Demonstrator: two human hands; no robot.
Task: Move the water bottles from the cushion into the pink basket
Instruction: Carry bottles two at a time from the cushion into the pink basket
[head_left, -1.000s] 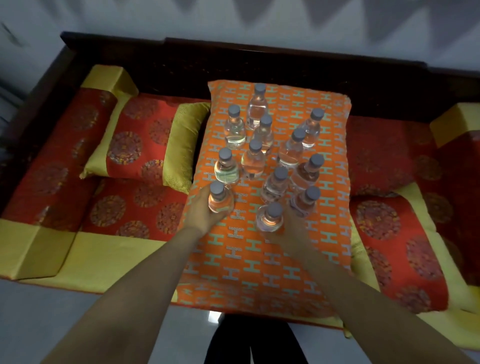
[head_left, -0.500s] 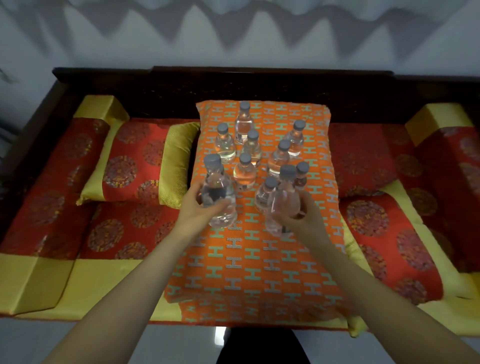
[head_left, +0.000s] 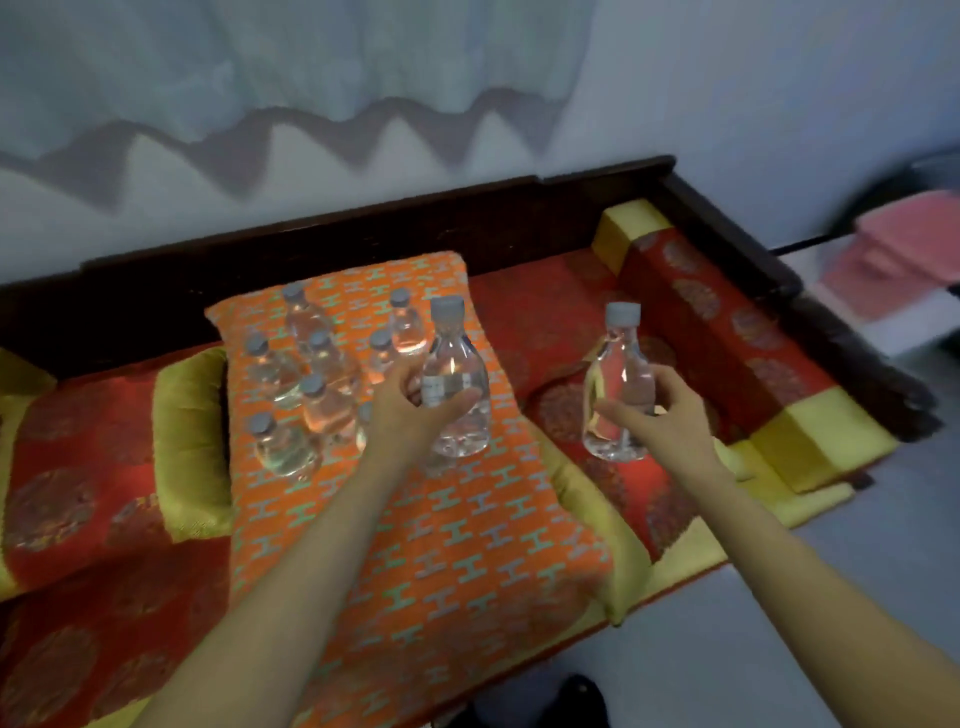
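My left hand (head_left: 410, 415) grips a clear water bottle (head_left: 457, 384) with a grey cap, held upright above the orange patterned cushion (head_left: 441, 545). My right hand (head_left: 665, 421) holds a second water bottle (head_left: 618, 389) upright, out past the cushion's right edge over the red seat. Several more bottles (head_left: 311, 384) stand clustered on the far left part of the cushion. The pink basket (head_left: 904, 249) shows blurred at the far right, beyond the sofa's dark wooden arm.
The cushion lies on a red and yellow sofa seat (head_left: 691, 312) with a dark wooden frame (head_left: 810, 312). A yellow-edged red pillow (head_left: 187, 441) lies left of the cushion. Grey floor (head_left: 779, 649) lies in front and to the right. A white wall stands behind.
Both hands have lifted a bottle each off the cushion and carried them rightward. The view has swung right, bringing the pink basket into sight.
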